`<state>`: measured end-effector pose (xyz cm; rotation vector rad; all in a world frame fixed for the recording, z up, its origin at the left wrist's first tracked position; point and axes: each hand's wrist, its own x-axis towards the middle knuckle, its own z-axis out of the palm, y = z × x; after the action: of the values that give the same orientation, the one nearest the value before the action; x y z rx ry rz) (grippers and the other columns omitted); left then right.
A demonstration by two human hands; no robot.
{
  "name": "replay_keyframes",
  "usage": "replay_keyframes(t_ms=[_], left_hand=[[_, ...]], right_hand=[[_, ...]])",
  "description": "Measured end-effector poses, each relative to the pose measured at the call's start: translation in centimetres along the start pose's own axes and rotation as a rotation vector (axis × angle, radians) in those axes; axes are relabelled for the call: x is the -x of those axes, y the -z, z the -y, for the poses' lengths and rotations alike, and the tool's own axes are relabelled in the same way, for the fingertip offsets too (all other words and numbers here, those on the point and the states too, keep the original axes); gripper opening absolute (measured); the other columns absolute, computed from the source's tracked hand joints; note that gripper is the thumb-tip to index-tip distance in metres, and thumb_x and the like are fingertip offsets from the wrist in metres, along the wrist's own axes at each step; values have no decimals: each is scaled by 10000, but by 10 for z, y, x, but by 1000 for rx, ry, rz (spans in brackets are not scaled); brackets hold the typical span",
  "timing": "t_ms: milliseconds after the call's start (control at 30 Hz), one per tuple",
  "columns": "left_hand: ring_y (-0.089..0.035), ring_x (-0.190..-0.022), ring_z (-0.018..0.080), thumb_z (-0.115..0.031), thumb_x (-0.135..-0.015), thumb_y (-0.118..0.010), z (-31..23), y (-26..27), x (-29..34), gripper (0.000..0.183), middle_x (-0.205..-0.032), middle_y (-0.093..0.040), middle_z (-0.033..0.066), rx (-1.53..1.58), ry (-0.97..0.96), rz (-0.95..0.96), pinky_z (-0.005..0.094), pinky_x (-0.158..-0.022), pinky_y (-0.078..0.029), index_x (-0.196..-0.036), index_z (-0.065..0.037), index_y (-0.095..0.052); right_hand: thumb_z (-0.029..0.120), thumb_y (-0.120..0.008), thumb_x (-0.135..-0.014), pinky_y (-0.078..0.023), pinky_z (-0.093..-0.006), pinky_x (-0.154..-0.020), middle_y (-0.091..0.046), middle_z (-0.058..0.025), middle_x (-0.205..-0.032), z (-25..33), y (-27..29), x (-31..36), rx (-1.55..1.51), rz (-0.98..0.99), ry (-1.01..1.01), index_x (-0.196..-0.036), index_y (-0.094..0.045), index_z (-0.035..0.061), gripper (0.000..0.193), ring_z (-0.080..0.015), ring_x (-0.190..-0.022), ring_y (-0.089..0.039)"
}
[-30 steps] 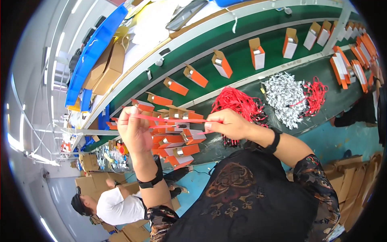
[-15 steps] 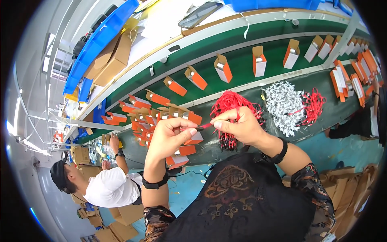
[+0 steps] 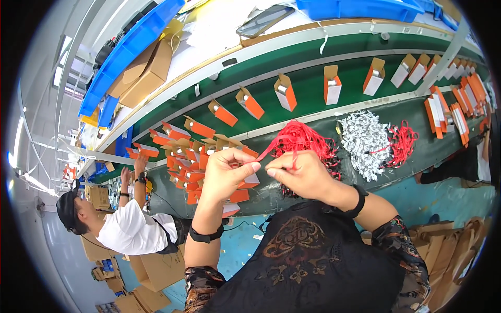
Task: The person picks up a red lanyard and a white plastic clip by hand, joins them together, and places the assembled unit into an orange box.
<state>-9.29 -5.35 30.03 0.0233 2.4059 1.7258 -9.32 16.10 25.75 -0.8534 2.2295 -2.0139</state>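
My left hand is pinched around a flat red lanyard that runs up toward the pile behind. Close beside it, my right hand has thumb and forefinger pressed together, with a bit of red strap showing at its fingers. What sits between the fingertips is too small to make out. Just beyond my right hand lies a heap of red lanyards with black ends, partly hidden by it. A crowd of orange and white boxes stands beyond my left hand, their flaps up.
A pile of silver-white straps and a smaller red bundle lie to the right. Open boxes line the green conveyor. Blue trays sit on the shelf above. At left a co-worker in a white shirt reaches to a box.
My hands have drawn closer together, and the lanyard now slopes up from my left fingers. The co-worker at left has reached up to an orange box on the line.
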Motion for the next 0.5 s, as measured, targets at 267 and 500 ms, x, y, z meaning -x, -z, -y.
replay_keyframes(t_ms=[267,500], left_hand=[[-544,-565,54,-12,-830,-737,42,-25,3,100,-763,-659,7,960,327,192,181,-473,-371,-859,-82,-672],[-349,-478,10,-37,-884,-671,44,-38,-1,112,-696,-569,-54,1085,475,108,162,-436,-286,-982,-90,-681]], right_hand=[[110,-745,-682,-407,-351,-480,-408,-15,-568,-25,-14,-2,423,-29,563,-813,-682,143,149,-204,-514,-519],[99,-747,-772,-394,-343,-471,-489,-26,-570,-27,-16,13,296,-151,289,-868,-727,104,98,-210,-502,-521]])
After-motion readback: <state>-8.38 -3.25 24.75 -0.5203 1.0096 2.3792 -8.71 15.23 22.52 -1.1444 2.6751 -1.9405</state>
